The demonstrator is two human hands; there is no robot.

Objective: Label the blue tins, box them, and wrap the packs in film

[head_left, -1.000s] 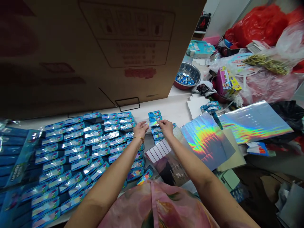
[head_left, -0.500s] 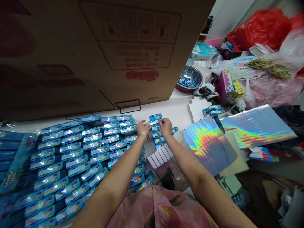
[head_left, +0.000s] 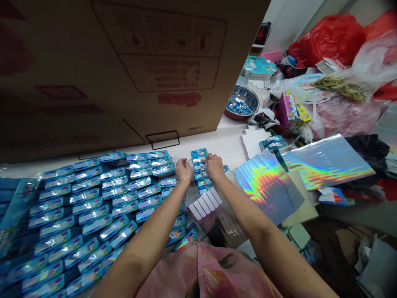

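Blue boxes stand in packed rows over the left side of the counter in my head view, and a shorter column of them runs between and just past the two hands. Nearly every face I can make out in the rows carries a shiny strip, so I judge that group largely finished. In the short column, the farthest box shows a round dark spot and no strip that I can discern, while those nearer me seem covered, though glare makes it uncertain. The right hand reaches over the column, fingertips at a box near its far end; I cannot tell whether its grip is closed on anything. The left hand is beside the column, its fingers curled, and whether they meet or hold something I cannot tell. Nearer me, pale strips lie in a row on their sheet, with a holographic sheet to the right. A large cardboard carton walls off the far side and limits reach there. Beyond its right edge sit a metal bowl of small blue pieces and a red plastic bag, and a flattened white carton crowds the right.
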